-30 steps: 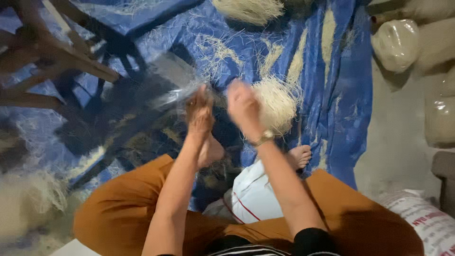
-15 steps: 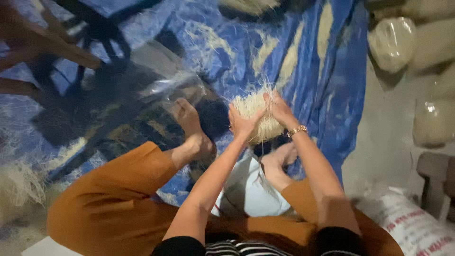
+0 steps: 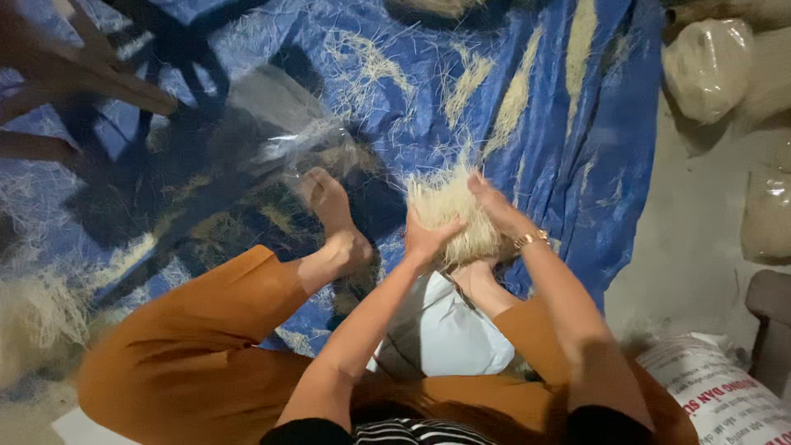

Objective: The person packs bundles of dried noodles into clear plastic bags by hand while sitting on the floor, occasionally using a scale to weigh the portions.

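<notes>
A blue tarpaulin covers most of the floor, strewn with loose pale strands, and its right edge gives way to bare grey concrete floor where filled clear plastic bags sit against the frame's border. The person sits on the tarpaulin in orange trousers, a bare foot stretched forward, and both hands meet over a bundle of pale noodle-like strands held just above the lap. The left hand presses its palm and curled fingers against the bundle's near side, and the right hand, with a gold bracelet on the wrist, closes over the far side, so each grip is clasped on the bundle. Open tarpaulin lies beyond the hands. To the left the room is crowded: dark wooden frames and a crumpled clear plastic sheet lie close to the foot. A white sack sits between the knees, half hidden by the forearms. A printed sack is cut off at the lower right corner. The left shadows are too dim to make out.
</notes>
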